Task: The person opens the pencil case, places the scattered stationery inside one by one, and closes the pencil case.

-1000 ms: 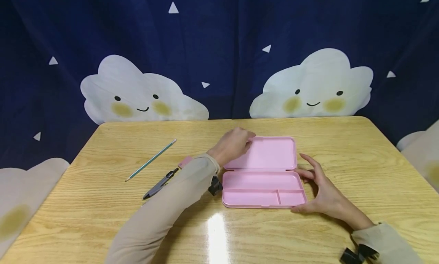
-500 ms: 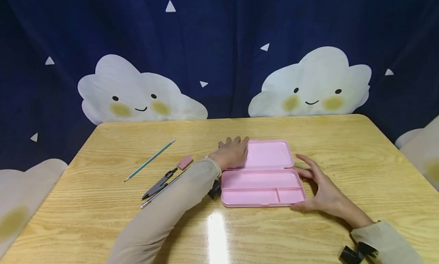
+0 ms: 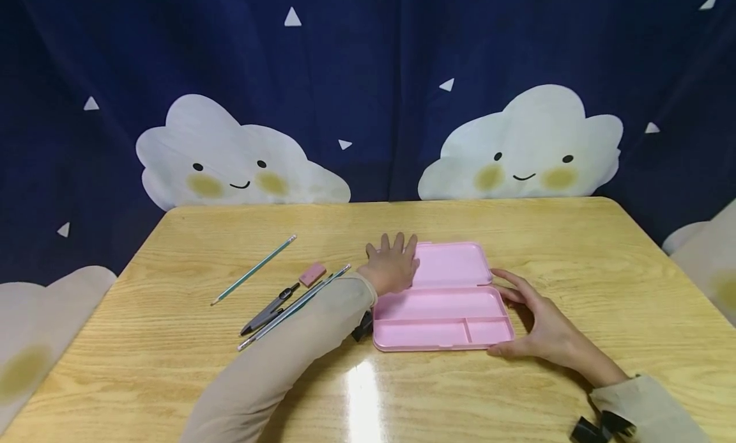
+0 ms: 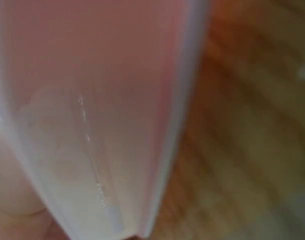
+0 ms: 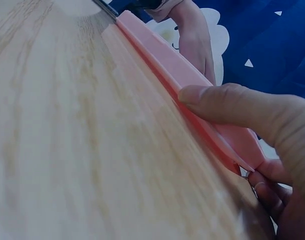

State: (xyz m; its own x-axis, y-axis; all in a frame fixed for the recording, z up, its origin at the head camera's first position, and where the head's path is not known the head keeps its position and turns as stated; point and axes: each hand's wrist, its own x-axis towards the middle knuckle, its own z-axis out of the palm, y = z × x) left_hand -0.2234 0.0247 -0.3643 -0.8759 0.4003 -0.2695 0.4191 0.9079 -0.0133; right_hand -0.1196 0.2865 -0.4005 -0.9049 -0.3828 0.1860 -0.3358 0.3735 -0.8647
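A pink pencil case [image 3: 434,302] lies opened out on the table, its hinged lid [image 3: 451,263] folded back on the far side. Fingers spread, my left hand [image 3: 392,268] rests flat on the left part of the lid and hides it. My right hand [image 3: 540,325] grips the right end of the case, thumb at the near corner and fingers round the far side. In the right wrist view the thumb [image 5: 232,105] presses the case's side wall [image 5: 162,65]. The left wrist view is blurred, with pink plastic [image 4: 107,100] close up. The case's compartments hold nothing visible.
Left of the case lie a green pencil [image 3: 253,270], a pink eraser [image 3: 312,274] and grey drawing compasses [image 3: 270,310]. Pencils [image 3: 305,298] lie beside the compasses, partly behind the left sleeve [image 3: 287,360]. A dark blue curtain [image 3: 379,78] hangs beyond the wooden table [image 3: 546,225].
The lid has tipped back and lies lower. My left hand has gone from holding its far left corner to lying spread on it. The right hand keeps its grip at the right end.
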